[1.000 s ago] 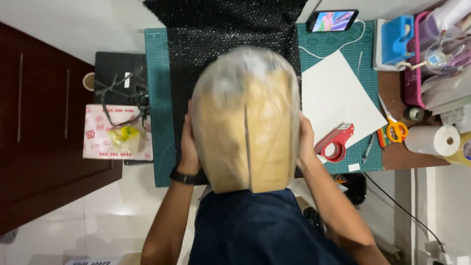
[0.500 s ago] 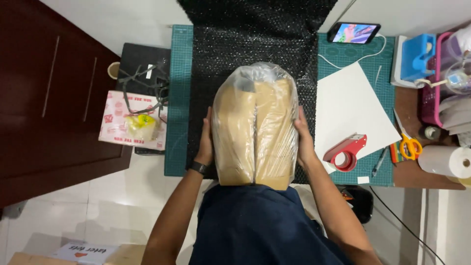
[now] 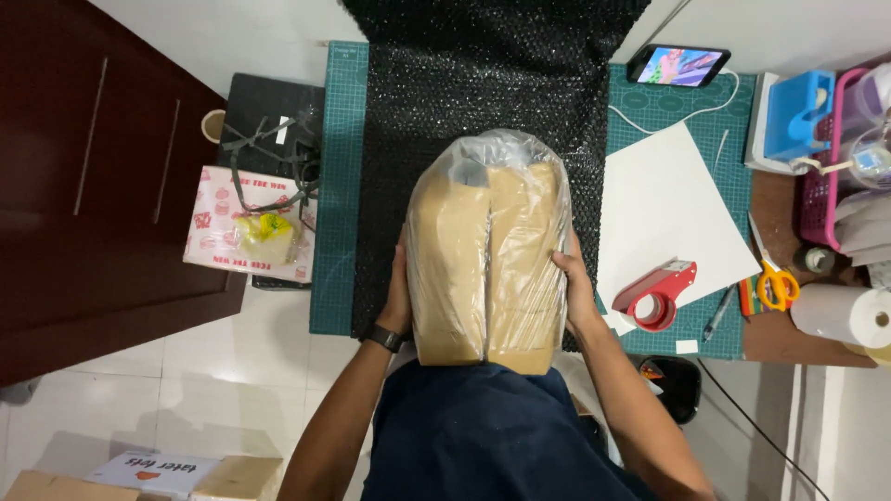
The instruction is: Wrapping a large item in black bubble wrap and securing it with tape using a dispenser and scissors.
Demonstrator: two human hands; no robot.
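A clear plastic bag holding tan cardboard boxes (image 3: pixel 484 255) is in front of my chest, over a sheet of black bubble wrap (image 3: pixel 483 93) spread on a green cutting mat (image 3: pixel 339 186). My left hand (image 3: pixel 399 295) presses the bag's left side; a dark watch sits on that wrist. My right hand (image 3: pixel 574 288) grips the bag's right side. The palms are mostly hidden behind the bag.
A white sheet (image 3: pixel 664 209) and a red tape dispenser (image 3: pixel 657 295) lie right of the bag. A phone (image 3: pixel 677 67), orange scissors (image 3: pixel 775 286), a paper roll (image 3: pixel 849 315) and a pink basket (image 3: pixel 821 167) stand further right. A patterned box (image 3: pixel 246 237) is left, beside a dark cabinet (image 3: pixel 93 186).
The bag has come down and away from the camera toward the bubble wrap. Both hands stayed on its sides.
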